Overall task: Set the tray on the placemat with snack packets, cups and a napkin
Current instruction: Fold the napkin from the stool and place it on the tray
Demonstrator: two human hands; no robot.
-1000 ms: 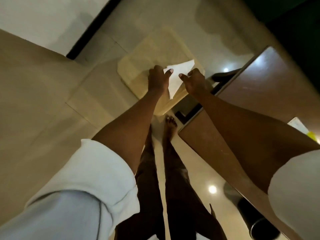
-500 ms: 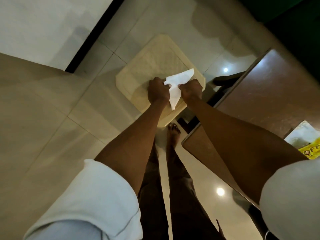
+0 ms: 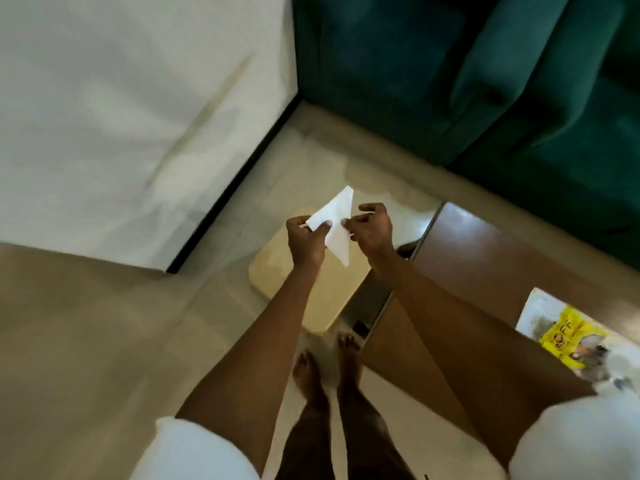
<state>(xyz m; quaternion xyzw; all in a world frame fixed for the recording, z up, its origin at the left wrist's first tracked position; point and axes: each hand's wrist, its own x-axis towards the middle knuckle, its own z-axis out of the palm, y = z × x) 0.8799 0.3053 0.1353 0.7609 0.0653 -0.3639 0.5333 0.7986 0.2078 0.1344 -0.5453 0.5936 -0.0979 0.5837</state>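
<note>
A white napkin (image 3: 336,223), folded into a narrow triangle, hangs in the air between my two hands. My left hand (image 3: 306,242) pinches its left edge and my right hand (image 3: 374,228) pinches its right edge. Both hands are held out in front of me, above a cream stool top (image 3: 301,275) that stands on the floor. At the right, on the brown wooden table (image 3: 485,258), lies a yellow and white packet (image 3: 568,337), partly cut off by my right sleeve. No tray, placemat or cups are in view.
A dark green sofa (image 3: 485,74) fills the far right. A white wall with a black base strip (image 3: 239,181) runs at the left. My bare feet (image 3: 325,368) stand on pale floor tiles beside the table's edge.
The view has tilted up, bringing the green sofa and more of the packet into sight. Both hands have lifted with the napkin, which now points upward as a narrower fold.
</note>
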